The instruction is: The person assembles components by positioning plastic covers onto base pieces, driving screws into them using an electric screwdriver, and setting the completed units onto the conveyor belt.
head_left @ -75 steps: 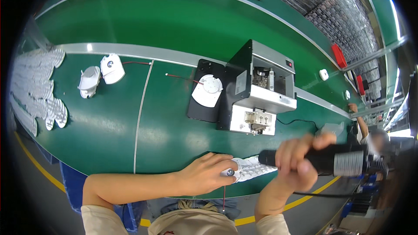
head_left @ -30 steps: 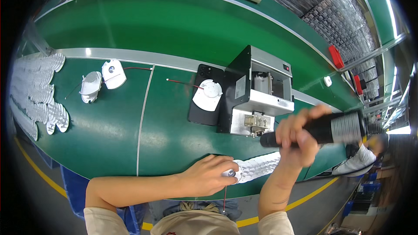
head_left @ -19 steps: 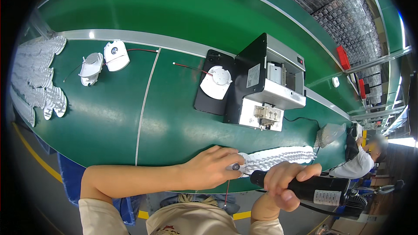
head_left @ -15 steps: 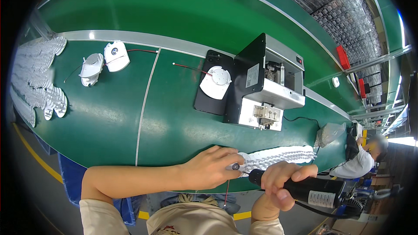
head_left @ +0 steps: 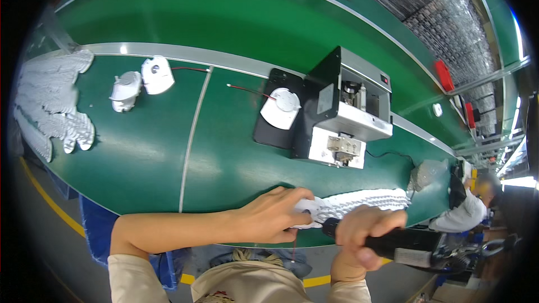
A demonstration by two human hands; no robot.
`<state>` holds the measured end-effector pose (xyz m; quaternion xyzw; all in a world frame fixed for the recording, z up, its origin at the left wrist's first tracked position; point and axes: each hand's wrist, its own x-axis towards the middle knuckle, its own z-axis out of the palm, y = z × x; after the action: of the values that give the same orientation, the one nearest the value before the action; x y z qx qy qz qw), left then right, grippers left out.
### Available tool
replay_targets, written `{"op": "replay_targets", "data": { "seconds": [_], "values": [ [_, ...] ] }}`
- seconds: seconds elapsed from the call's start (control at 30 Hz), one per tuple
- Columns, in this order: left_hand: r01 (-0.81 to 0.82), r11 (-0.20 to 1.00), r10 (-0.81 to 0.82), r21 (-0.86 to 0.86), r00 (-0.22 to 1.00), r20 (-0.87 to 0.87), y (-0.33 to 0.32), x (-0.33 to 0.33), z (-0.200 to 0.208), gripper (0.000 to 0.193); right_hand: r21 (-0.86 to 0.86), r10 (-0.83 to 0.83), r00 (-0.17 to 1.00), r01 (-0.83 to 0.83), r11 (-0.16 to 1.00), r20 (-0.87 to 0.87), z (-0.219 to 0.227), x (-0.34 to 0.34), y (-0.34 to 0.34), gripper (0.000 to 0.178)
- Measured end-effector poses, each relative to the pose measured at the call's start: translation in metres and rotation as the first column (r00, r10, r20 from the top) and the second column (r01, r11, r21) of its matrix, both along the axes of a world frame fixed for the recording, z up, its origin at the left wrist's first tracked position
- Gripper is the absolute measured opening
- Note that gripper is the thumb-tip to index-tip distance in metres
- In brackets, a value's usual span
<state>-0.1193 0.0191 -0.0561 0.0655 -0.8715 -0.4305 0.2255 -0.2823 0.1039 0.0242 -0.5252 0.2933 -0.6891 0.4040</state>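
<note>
My left hand (head_left: 272, 214) is closed around a small white plastic part (head_left: 306, 209) near the bench's front edge; a thin red wire hangs below it. My right hand (head_left: 366, 233), slightly blurred, grips a black electric screwdriver (head_left: 412, 246) lying nearly level. Its tip points left and meets or nearly meets the white part; exact contact I cannot make out. Just behind the screwdriver, a long row of stacked white plastic pieces (head_left: 368, 201) lies on the green bench (head_left: 236, 171).
Beyond my hands stands a black-and-silver machine (head_left: 365, 120). Left of it, a black phone (head_left: 272, 134) bears a wired white part (head_left: 282, 111). Two white assemblies (head_left: 126, 91) and more stacked white pieces (head_left: 50, 95) lie farther left. A clear bag (head_left: 429, 175) and another person (head_left: 466, 210) are at right.
The whole view has shifted slightly, moving the bench items a little right. Both hands keep their holds; the right hand and screwdriver look more blurred now.
</note>
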Motion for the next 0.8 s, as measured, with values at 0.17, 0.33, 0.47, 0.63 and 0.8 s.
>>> {"op": "replay_targets", "data": {
  "seconds": [0.17, 0.33, 0.47, 0.63, 0.8],
  "values": [
    [-0.139, 0.967, 0.163, -0.213, 0.981, 0.101, -0.018, 0.028, 0.058, 0.050, -0.267, -0.006, 0.984, 0.054, 0.962, 0.176, 0.016, -0.039, 0.008, 0.041],
    [-0.515, 0.741, 0.633, -0.431, 0.751, 0.191, -0.096, 0.086, 0.079, 0.046, -0.165, -0.202, 0.969, 0.224, 0.961, 0.140, 0.003, -0.039, 0.010, 0.040],
    [-0.855, 0.446, 0.865, -0.265, 0.488, -0.118, -0.171, 0.095, 0.060, 0.059, -0.167, -0.173, 0.977, 0.192, 0.967, 0.122, 0.000, -0.031, 0.007, 0.041],
    [-0.610, 0.293, 0.939, -0.736, 0.039, 0.341, -0.181, 0.110, 0.067, 0.075, -0.151, -0.156, 0.983, 0.169, 0.974, 0.096, -0.002, -0.040, 0.010, 0.040],
    [-0.488, 0.304, 0.936, -0.818, -0.007, 0.352, -0.186, 0.116, 0.047, 0.079, -0.148, -0.091, 0.990, 0.107, 0.983, 0.112, -0.004, -0.038, 0.010, 0.040]
  ]
}}
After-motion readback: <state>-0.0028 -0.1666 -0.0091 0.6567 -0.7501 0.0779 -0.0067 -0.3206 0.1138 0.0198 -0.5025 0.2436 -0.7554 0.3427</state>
